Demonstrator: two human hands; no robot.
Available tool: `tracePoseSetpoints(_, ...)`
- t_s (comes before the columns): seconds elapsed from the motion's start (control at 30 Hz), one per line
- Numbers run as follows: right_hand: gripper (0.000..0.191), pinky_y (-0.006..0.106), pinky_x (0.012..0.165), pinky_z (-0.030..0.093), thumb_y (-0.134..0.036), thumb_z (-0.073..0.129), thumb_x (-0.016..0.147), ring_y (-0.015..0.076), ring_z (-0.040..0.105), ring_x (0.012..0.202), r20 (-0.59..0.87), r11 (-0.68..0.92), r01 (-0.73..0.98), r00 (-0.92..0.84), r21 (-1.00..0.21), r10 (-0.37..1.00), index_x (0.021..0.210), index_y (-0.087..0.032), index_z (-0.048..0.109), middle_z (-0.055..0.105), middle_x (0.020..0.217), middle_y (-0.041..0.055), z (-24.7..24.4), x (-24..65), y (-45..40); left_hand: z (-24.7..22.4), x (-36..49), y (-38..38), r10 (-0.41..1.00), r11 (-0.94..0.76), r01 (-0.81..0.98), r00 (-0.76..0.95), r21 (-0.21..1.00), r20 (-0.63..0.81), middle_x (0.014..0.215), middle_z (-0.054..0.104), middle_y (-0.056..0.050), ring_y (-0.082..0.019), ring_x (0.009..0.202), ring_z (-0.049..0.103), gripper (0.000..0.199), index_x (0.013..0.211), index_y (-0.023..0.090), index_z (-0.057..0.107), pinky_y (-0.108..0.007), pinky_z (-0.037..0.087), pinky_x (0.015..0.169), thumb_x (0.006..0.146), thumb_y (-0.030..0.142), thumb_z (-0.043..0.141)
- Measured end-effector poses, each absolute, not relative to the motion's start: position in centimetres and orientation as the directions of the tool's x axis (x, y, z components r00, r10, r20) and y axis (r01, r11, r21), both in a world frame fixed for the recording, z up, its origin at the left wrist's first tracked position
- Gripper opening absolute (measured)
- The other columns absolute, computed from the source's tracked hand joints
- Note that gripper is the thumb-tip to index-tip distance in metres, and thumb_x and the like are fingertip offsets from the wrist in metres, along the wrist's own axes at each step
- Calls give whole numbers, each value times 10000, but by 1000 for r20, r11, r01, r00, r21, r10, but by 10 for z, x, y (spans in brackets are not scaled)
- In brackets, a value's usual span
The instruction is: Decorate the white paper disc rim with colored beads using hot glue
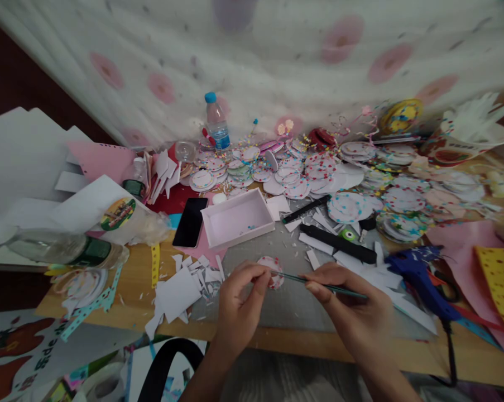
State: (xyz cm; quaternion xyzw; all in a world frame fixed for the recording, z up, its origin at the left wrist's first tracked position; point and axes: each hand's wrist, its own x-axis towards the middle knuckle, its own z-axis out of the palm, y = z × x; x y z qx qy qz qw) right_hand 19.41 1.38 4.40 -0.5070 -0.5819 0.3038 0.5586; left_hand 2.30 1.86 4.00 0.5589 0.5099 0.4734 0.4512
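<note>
My right hand (348, 296) holds thin dark green tweezers (339, 289) between thumb and fingers, their tips pointing left. The fingers of my left hand (245, 298) are pinched together at the tweezers' tips; whatever lies between them is too small to make out. Just behind the tips, a small round white disc with red dots (277, 273) rests on the grey mat (277, 312), partly covered by my left fingers and the tweezers. An open white box (238, 218) stands beyond my hands, with a few tiny blue bits inside.
Stacks of dotted paper discs (318, 170) line the back. A black phone (190, 222) and paper scraps (178, 293) lie left. To the right are a black pen-like tool (339, 244) and a blue glue gun (423, 285) with its cord. A water bottle (217, 123) stands behind.
</note>
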Motion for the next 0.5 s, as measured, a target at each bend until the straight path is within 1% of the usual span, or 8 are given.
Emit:
tracePoseSetpoints(0.1,111,209,583,504,-124,693,782,123,639,666,426,364,319,148,-875,893,799,-232,670,691,712,-16,42,196,10,45,26,17,999,-25,119,39,993,21,795,642,-22,-148,788,589,167,835,188,693,-239,444,736,904,260,559)
tracePoseSetpoints(0.17,162,228,592,511,-94,683,776,133,654,691,529,458,393,89,-797,844,866,-227,666,710,768,4,39,196,7,48,30,13,997,31,83,65,996,-37,783,655,-30,-152,762,582,228,801,179,694,-241,447,715,907,312,544)
tracePoseSetpoints(0.27,275,242,568,516,-49,664,755,140,672,669,681,645,498,-138,-580,719,972,-218,660,745,856,40,32,194,1,46,40,4,988,136,0,77,991,-135,657,607,-20,-146,659,541,362,656,165,639,-238,441,630,899,408,526)
tracePoseSetpoints(0.33,298,241,553,521,-40,641,764,144,678,661,727,722,534,-259,-440,635,1005,-214,653,756,865,50,27,189,-2,40,44,-3,976,214,-52,57,975,-211,599,555,-5,-138,612,504,398,607,165,595,-234,423,586,889,437,528)
tracePoseSetpoints(0.37,292,242,558,525,-42,626,778,148,681,671,734,737,540,-286,-407,615,1013,-213,647,757,862,52,25,187,-3,38,45,-5,970,242,-68,42,968,-240,588,537,0,-134,602,489,398,599,165,581,-232,413,573,886,437,533)
tracePoseSetpoints(0.4,283,246,577,533,-48,609,794,152,684,698,729,740,537,-299,-405,616,1023,-211,638,755,866,56,24,186,-4,35,45,-7,966,259,-73,30,963,-258,582,522,5,-130,596,476,392,596,165,572,-230,403,566,882,432,540)
tracePoseSetpoints(0.43,266,257,615,544,-67,599,811,159,687,746,704,736,523,-316,-431,636,1035,-208,625,750,889,63,23,186,-6,35,45,-8,965,261,-64,17,963,-261,573,505,9,-127,588,462,388,588,166,561,-228,392,558,876,426,549)
tracePoseSetpoints(0.5,268,297,715,556,-174,630,829,183,676,874,600,708,486,-386,-513,700,1093,-201,590,722,1000,90,21,193,-7,36,40,-7,971,240,-2,-15,971,-240,563,499,11,-127,580,457,385,574,168,547,-227,378,553,868,417,554)
